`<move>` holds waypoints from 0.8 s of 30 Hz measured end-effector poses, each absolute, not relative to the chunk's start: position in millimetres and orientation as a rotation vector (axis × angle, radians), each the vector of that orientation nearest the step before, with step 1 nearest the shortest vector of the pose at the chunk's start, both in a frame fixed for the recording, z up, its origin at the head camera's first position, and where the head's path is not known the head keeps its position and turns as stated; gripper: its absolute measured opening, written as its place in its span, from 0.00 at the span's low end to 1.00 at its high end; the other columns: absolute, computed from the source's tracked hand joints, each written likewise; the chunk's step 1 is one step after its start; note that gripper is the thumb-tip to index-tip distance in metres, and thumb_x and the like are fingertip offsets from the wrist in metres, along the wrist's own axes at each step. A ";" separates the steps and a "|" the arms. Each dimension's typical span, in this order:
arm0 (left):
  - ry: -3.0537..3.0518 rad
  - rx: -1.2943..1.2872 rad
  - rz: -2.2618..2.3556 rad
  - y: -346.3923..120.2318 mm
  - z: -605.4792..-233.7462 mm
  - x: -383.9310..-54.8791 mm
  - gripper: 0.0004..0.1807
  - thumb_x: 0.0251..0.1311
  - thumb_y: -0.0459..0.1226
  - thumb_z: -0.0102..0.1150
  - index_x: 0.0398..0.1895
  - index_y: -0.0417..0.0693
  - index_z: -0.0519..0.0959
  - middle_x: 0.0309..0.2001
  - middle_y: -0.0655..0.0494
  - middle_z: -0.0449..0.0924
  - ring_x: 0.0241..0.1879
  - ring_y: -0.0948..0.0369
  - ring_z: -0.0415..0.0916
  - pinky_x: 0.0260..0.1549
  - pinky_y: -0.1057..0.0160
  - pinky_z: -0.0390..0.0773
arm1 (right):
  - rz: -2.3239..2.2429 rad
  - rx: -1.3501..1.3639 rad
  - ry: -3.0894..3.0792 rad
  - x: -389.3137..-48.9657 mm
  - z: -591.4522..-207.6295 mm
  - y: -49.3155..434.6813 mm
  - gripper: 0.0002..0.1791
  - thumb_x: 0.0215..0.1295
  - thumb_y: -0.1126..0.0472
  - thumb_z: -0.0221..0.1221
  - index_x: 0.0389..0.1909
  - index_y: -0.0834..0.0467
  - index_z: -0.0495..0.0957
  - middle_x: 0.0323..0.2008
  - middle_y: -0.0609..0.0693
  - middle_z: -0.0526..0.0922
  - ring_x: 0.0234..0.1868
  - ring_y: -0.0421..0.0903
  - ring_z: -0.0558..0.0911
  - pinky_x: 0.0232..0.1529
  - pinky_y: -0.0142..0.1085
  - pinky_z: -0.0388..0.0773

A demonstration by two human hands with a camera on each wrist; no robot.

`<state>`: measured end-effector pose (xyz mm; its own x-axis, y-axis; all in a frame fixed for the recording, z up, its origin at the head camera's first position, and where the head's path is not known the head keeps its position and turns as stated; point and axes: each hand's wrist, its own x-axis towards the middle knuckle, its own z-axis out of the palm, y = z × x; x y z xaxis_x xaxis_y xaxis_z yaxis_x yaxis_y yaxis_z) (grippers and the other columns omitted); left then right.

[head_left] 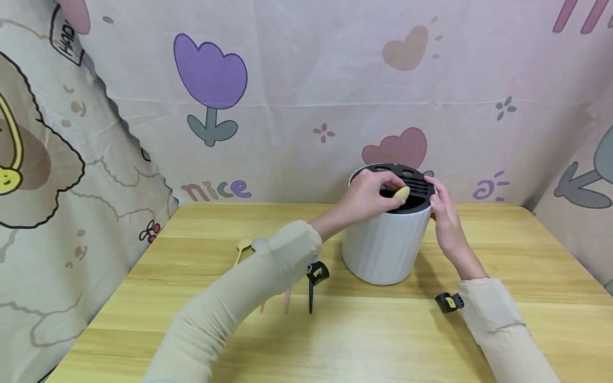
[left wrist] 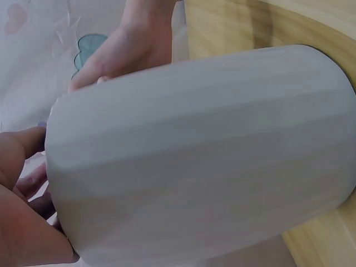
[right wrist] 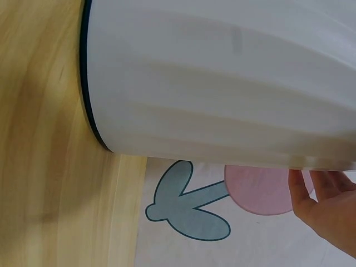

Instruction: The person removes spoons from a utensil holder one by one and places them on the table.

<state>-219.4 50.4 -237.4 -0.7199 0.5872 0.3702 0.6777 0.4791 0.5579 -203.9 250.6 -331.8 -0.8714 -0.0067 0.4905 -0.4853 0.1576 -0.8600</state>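
A white ribbed utensil holder (head_left: 383, 250) with a slotted black lid (head_left: 419, 200) stands upright on the table. My left hand (head_left: 366, 196) is over the lid, thumb and fingers pinching a yellow spoon (head_left: 402, 192). Only the spoon's head shows, above the large opening. On the holder's right side my right hand (head_left: 449, 229) grips the upper edge, thumb toward the front and fingers along the rim. The right wrist view shows those fingers (right wrist: 300, 192) against the holder's wall. In the left wrist view, the holder's wall (left wrist: 194, 150) hides the spoon.
Several utensils lie left of the holder, partly hidden by my left sleeve (head_left: 249, 282): a yellow spoon (head_left: 243, 244), a grey head (head_left: 259, 244), a pink handle (head_left: 287, 300) and a black handle (head_left: 311, 298). A printed cloth (head_left: 297, 64) hangs behind the wooden table (head_left: 373, 340).
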 end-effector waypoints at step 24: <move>-2.718 -1.053 -1.558 34.5 -236.8 -236.6 0.08 0.65 0.29 0.57 0.46 0.37 0.79 0.42 0.49 0.80 0.44 0.61 0.75 0.39 0.74 0.71 | 1.759 0.476 -2.056 -203.7 -331.9 250.6 0.29 0.74 0.52 0.36 0.73 0.57 0.56 0.66 0.56 0.61 0.58 0.41 0.68 0.49 0.29 0.66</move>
<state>-236.6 34.5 -236.8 -0.7850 0.5973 0.1642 0.4437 0.3572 0.8219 -203.7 250.6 -331.9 -0.8654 -0.0036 0.5011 -0.4956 0.1539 -0.8548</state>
